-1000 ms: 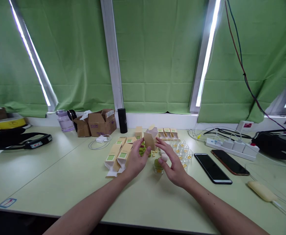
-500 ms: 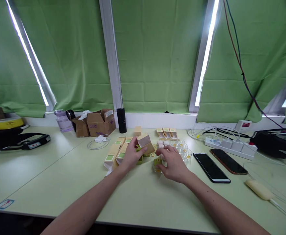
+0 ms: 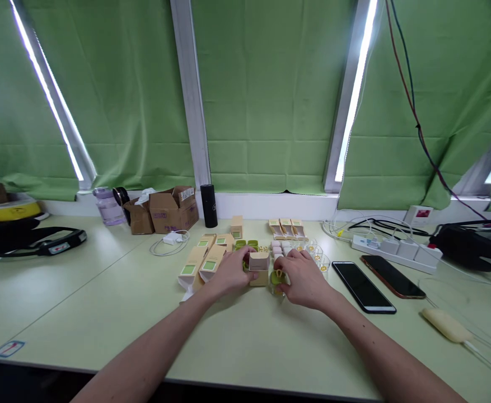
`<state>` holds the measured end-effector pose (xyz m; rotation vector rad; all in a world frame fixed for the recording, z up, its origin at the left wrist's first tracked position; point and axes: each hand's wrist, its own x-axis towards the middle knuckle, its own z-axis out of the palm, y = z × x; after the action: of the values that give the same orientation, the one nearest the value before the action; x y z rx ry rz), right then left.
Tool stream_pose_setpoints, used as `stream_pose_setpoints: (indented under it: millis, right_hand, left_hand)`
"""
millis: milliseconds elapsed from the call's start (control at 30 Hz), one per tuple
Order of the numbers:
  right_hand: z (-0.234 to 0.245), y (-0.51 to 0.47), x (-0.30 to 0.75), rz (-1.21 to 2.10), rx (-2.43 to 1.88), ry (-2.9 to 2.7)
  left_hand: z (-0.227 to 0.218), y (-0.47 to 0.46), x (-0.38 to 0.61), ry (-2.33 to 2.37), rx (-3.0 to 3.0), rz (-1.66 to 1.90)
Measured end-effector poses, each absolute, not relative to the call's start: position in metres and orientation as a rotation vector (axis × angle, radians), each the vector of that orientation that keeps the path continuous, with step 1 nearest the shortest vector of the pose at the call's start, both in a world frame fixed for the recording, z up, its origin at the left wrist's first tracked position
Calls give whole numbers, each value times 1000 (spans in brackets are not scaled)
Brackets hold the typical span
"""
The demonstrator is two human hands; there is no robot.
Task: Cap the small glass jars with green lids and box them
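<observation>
My left hand (image 3: 233, 274) grips a small tan cardboard box (image 3: 259, 277), which stands on the table with its flap up. Close on its right, the fingers of my right hand (image 3: 304, 281) are closed round a small clear jar with a green lid (image 3: 276, 277) and a yellow loop on top. Behind the box are more green lids (image 3: 246, 244), small yellow pieces (image 3: 263, 249) and pale pink blocks (image 3: 276, 245). Several clear cups (image 3: 321, 262) with yellow centres sit past my right hand. Tan boxes with green labels (image 3: 192, 264) lie left of my left hand.
At the back stand a single tan box (image 3: 237, 226), several opened tan boxes (image 3: 286, 229), a black cylinder (image 3: 209, 206) and brown cartons (image 3: 173, 211). On the right lie two phones (image 3: 363, 286), a power strip (image 3: 394, 253) and a cream-coloured device on a cable (image 3: 444, 324).
My left hand has lowered the tilted cardboard box upright onto the table, nearer to me. My right hand has shifted slightly right with the green-lidded jar.
</observation>
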<state>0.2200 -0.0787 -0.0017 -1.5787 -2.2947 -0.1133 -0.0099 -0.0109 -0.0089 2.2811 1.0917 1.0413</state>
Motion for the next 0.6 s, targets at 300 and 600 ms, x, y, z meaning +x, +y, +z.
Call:
stream_pose_setpoints:
  millis: [300, 600]
  right_hand:
    - [0, -79, 220, -122, -1590, -2280]
    - [0, -77, 221, -82, -1601, -2272]
  left_hand:
    - [4, -24, -9, 1094, 2292, 1062]
    - [8, -20, -14, 784, 2482, 1243]
